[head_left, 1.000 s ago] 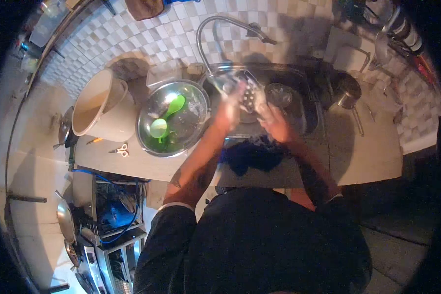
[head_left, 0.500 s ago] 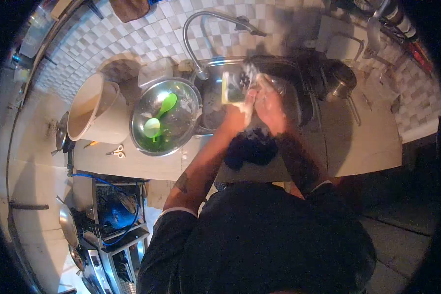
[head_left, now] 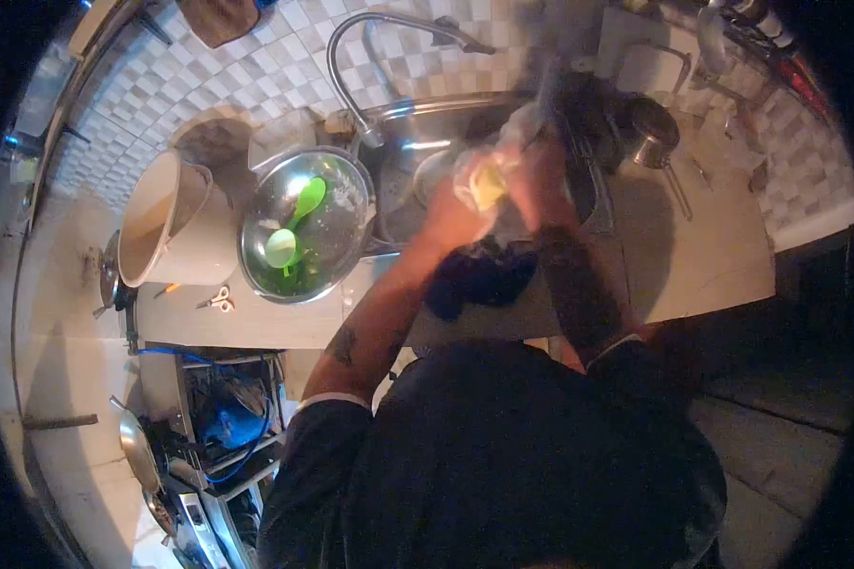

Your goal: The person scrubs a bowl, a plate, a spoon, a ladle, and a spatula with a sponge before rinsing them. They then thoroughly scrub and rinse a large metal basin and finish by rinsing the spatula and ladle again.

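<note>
Over the sink [head_left: 399, 204] both hands are close together and smeared by motion. My left hand [head_left: 460, 213] is closed round a yellow sponge [head_left: 489, 187] with white suds on it. My right hand [head_left: 538, 175] is closed just to the right, on a blurred greyish long thing [head_left: 547, 90] that points up and away; its kind cannot be made out. Suds cover the place where the hands meet. A pale round dish [head_left: 433, 178] lies in the sink, partly hidden behind my left hand. A dark cloth [head_left: 484, 280] is bunched at the sink's front edge.
Left of the sink stands a metal bowl [head_left: 351, 242] with green spoons [head_left: 310, 196] in it. Beyond are a cream bucket [head_left: 194, 251] and scissors [head_left: 220, 300]. A curved faucet [head_left: 337, 71] arches over the sink. A small pot [head_left: 657, 142] sits on the right.
The yellow sponge has turned from facing left to lying between my hands, against the long thing. My right hand has shifted up slightly. The pale dish now shows in the sink.
</note>
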Action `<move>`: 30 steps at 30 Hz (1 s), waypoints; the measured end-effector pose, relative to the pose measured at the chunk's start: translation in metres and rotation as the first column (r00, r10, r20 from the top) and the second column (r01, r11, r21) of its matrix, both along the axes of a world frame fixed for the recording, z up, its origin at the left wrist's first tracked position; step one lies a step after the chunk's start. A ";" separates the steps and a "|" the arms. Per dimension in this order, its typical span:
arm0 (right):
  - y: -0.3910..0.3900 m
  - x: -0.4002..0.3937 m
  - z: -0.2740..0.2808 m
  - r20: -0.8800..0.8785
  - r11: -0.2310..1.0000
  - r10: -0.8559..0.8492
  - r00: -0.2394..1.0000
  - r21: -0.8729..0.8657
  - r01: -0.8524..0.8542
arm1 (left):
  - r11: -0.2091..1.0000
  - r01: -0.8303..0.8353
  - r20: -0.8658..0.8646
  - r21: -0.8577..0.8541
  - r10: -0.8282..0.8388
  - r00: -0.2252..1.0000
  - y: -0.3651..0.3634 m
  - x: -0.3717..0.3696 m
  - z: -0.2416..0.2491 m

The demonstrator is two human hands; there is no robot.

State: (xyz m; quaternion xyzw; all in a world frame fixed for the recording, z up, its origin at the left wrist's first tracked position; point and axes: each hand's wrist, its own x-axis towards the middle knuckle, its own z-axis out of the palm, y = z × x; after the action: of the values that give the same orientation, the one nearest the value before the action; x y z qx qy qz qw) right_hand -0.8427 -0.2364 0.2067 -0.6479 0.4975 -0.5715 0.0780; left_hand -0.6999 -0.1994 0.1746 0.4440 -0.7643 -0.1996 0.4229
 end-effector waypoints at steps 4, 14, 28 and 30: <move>-0.010 -0.013 0.006 0.055 0.997 0.016 0.998 0.072 -0.020 | 0.983 0.068 -0.166 0.172 -0.039 0.985 0.004 0.008 -0.030; 0.023 0.063 0.012 0.251 0.886 0.333 0.909 0.247 -0.393 | 0.970 0.160 -0.391 0.182 -0.078 0.917 -0.007 0.041 -0.079; -0.110 -0.052 -0.275 -0.958 0.997 -0.038 0.283 -0.057 -0.059 | 0.614 -0.545 -0.299 0.571 0.774 0.558 0.073 0.269 -0.003; -0.101 -0.001 -0.222 -0.812 0.993 0.095 0.576 0.040 -0.108 | 0.613 -0.663 -0.186 0.429 0.778 0.600 0.059 0.317 -0.017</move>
State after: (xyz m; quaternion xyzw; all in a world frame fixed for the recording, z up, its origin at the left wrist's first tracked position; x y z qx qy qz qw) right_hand -0.8441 -0.3372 -0.0150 -0.8653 0.4360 -0.2106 -0.1298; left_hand -0.3829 -0.1408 0.1572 0.7354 -0.3828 -0.2048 0.5203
